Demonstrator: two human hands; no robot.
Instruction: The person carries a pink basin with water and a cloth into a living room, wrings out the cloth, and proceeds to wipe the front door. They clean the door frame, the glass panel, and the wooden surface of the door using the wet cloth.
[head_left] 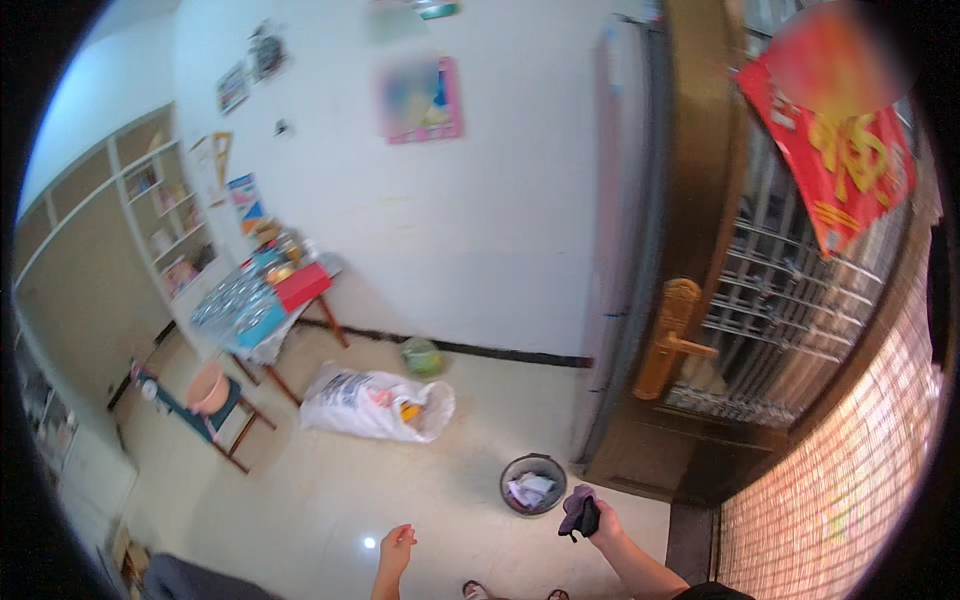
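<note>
My right hand point(603, 522) is low at the right and grips a small dark purple cloth point(578, 510), bunched up just right of a round waste bin point(533, 484) holding crumpled paper. My left hand point(397, 548) hangs at the lower middle with loosely curled fingers and nothing in it, above the pale tiled floor. My feet show at the bottom edge between the two arms.
A brown metal door point(700, 300) with a gold handle point(672, 338) and a barred window stands open at right. A white sack point(375, 402) lies on the floor. A cluttered table point(262, 300), a stool with a pink basin point(208, 388) and wall shelves fill the left.
</note>
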